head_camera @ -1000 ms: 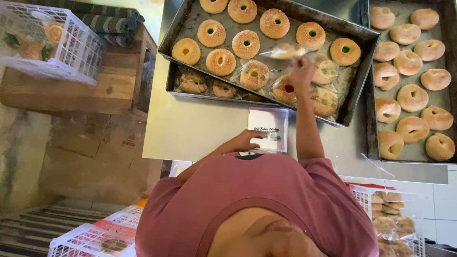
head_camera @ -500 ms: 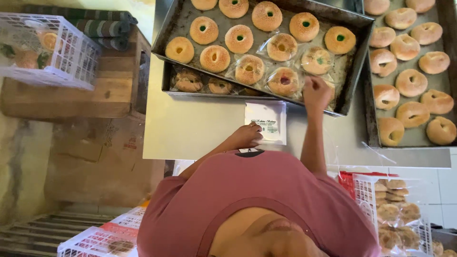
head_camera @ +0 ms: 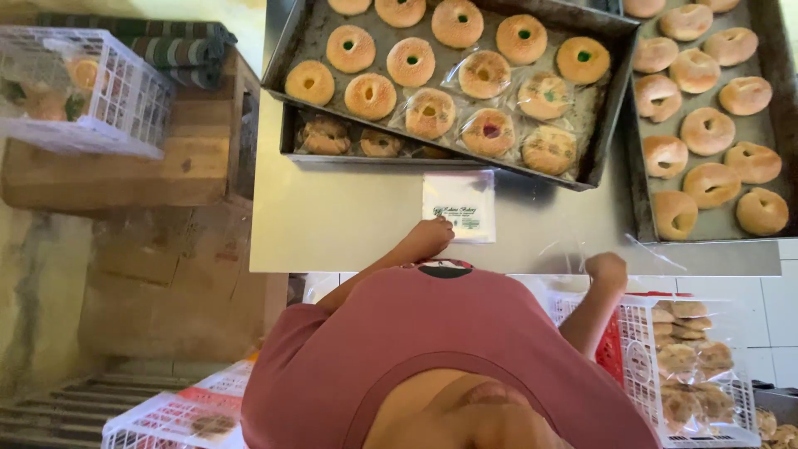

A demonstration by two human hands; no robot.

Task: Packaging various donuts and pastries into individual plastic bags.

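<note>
The left hand (head_camera: 428,237) rests with bent fingers on the near left corner of a flat stack of clear bags (head_camera: 460,204), gripping nothing, on the surface (head_camera: 349,216) just near of the tray of ring breads (head_camera: 611,108). These bags are probably thin, limp, nearly weightless and slick against each other, so the top one is best peeled up by a corner or open edge. The right hand (head_camera: 607,270) is curled closed at the near edge beside a wisp of clear film (head_camera: 657,251); whether it grips that is unclear.
</note>
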